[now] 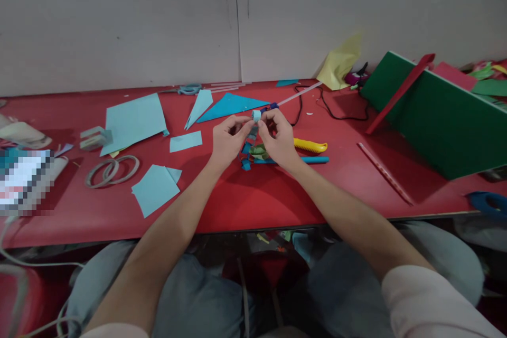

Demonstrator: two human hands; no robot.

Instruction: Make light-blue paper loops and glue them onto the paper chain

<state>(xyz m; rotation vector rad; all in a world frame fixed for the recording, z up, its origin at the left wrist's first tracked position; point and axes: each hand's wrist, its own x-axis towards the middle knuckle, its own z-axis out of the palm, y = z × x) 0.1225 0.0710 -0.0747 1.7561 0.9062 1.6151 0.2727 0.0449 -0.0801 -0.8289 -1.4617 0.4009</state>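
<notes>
Between the fingertips of both hands, above the red tabletop [253,200], is a small rolled piece of light blue paper [256,115]. My left hand [229,140] pinches it from the left, and my right hand [278,134] pinches it from the right. Just below and behind the hands lie small folded blue paper pieces [246,163] and a green crumpled piece [259,152]. A yellow-handled cutter [311,146] and a blue stick [317,160] extend to the right, partly covered by my right hand.
Light blue sheets [134,121] and cut pieces [156,190] lie left, near tape rings [113,171]. Scissors [189,89] rest at the back by a darker blue triangle [233,107]. A green board [431,116] leans at right, with a pencil [384,173] before it.
</notes>
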